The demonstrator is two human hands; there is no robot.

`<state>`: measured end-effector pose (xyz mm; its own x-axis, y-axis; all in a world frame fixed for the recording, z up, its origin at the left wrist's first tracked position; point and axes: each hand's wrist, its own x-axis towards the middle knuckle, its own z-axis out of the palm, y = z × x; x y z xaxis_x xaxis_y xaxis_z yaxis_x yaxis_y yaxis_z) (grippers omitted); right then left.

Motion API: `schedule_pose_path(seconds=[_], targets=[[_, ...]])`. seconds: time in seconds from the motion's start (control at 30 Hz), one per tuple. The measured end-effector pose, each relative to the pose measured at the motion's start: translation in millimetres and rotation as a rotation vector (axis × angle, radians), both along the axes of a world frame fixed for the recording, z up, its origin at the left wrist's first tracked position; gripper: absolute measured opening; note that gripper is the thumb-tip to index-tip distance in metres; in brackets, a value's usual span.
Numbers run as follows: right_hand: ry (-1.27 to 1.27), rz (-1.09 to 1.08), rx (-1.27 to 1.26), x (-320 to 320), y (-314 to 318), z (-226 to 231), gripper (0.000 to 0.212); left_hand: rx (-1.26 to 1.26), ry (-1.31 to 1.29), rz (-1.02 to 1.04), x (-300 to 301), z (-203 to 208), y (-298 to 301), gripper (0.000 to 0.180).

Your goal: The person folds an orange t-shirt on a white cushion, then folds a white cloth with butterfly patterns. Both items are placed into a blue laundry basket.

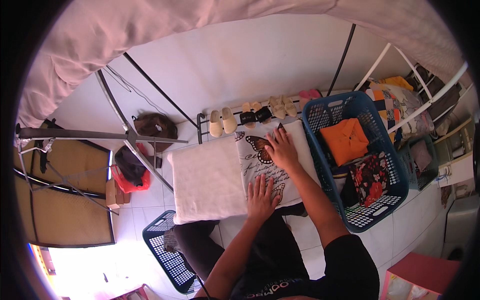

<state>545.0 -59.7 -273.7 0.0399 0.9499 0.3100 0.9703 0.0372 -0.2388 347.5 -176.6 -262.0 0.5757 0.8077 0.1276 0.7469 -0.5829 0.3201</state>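
Observation:
A folded white cloth [255,167] printed with brown butterflies and dark script lies on a low surface covered in cream fabric [207,180]. My left hand [261,199] rests flat on the cloth's near part, fingers spread. Farther off, my right hand [283,150] lies flat on it beside a butterfly print, its fingers also apart. Neither hand grips anything. What kind of item the folded cloth is, I cannot tell.
On the right stands a blue plastic basket [314,107] holding folded clothes, an orange shirt [345,141] on top. Another basket [156,223] is at the near left. Behind the surface, a rack carries several shoes [229,120]. A metal frame [130,135] rises at left.

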Motion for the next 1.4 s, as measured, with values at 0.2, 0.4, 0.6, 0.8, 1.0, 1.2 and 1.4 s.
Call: schedule_pose_path(seconds=[0.2, 0.4, 0.6, 0.8, 1.0, 1.2, 1.4], targets=[[0.099, 0.006, 0.049, 16.5, 5.8, -8.2, 0.052, -0.023, -0.407, 0.117, 4.4, -5.1, 51.8, 0.053], [0.445, -0.362, 0.081, 16.0, -3.4, 11.0, 0.043, -0.105, -0.840, 0.209, -24.6, -26.9, 229.5, 0.055], [0.623, -0.321, 0.080, 39.4, -17.1, 4.2, 0.022, -0.711, -0.667, -0.025, -41.7, -16.5, 292.3, 0.026], [0.548, -0.429, 0.022, 25.6, -19.2, 9.1, 0.021, -0.591, -0.631, 0.001, -48.9, -10.8, 297.7, 0.015], [0.547, -0.434, 0.045, 26.9, -18.8, 13.5, 0.021, -0.658, -0.908, 0.036, -35.5, -11.7, 300.0, 0.009], [0.496, -0.416, -0.013, 35.5, -20.9, 17.2, 0.021, -0.194, -0.361, -0.054, -25.1, 8.8, 297.7, 0.018], [0.480, -0.434, -0.117, 31.6, -16.7, 18.7, 0.028, -0.094, -0.459, 0.004, -14.8, 10.1, 287.2, 0.038]])
